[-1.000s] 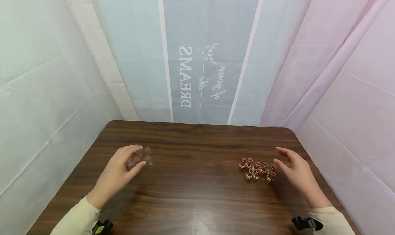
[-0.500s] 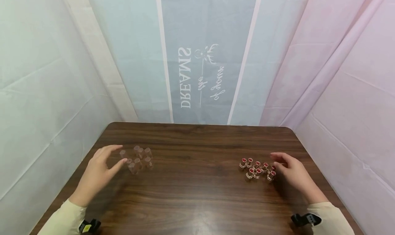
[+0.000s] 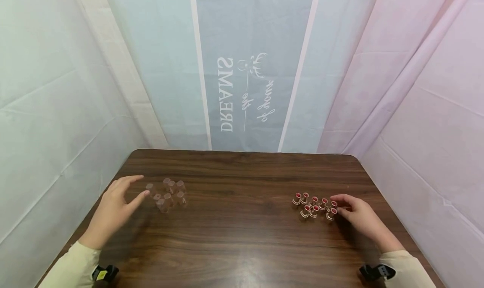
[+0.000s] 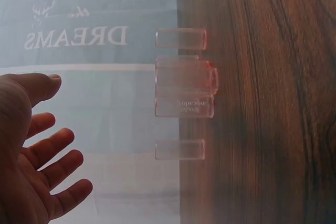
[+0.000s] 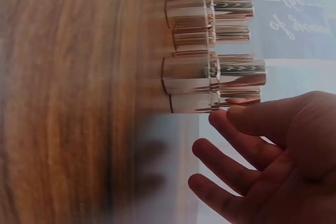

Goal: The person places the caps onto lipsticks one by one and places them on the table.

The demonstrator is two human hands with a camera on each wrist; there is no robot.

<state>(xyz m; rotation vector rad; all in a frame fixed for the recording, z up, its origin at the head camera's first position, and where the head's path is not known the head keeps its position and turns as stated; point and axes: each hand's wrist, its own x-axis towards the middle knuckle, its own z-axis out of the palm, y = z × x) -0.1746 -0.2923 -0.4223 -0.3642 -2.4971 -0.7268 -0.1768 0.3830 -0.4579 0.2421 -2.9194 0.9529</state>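
Observation:
Several gold lipstick tubes with red centres stand grouped on the right of the table; their shiny sides fill the right wrist view. My right hand is at the group's right end, forefinger behind and thumb in front of the rightmost rear tube. Whether the fingertips touch it is unclear; no firm pinch shows. On the left, several clear cylindrical caps stand together, one printed cap among them. Beside them my left hand hovers with spread fingers, apart from the caps and holding nothing.
The dark wooden table has rounded far corners. Behind it hangs a blue cloth with white lettering, and pale cloth lines both sides. Bare tabletop lies between the two groups. Each wrist wears a black band.
My left hand has drawn back leftward from the caps, leaving them in full view. My right hand has lowered and moved left to the rightmost lipstick tubes.

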